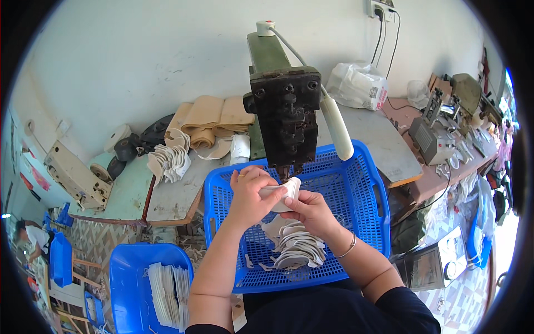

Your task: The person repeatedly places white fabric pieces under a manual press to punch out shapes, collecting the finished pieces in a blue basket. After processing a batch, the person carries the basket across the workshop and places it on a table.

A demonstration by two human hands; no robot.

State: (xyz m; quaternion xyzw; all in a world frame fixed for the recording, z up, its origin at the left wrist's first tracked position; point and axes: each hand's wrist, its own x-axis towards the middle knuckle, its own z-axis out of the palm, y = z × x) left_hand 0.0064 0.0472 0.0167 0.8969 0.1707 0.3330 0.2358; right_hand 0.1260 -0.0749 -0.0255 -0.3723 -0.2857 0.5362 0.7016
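Under the dark head of a green machine (285,106), both my hands grip one white curved piece of padded-looking material (285,204). My left hand (248,192) has its fingers folded over the piece's left side, thumb pressed on top. With thumb and fingers, my right hand (312,212) pinches its right lower edge. The upper edge sits close to the machine's lower tip (285,171); whether they touch I cannot tell. Below my hands, several similar white pieces (298,245) lie stacked in a blue perforated basket (361,167), with small scraps beside them.
A blue tub (125,267) at lower left holds stacked white strips (167,295). On the bench behind lie white curved pieces (169,158), tan sheets (217,118) and a plastic bag (356,84). Another machine (431,139) stands on the right. A person (36,239) bends at the far left.
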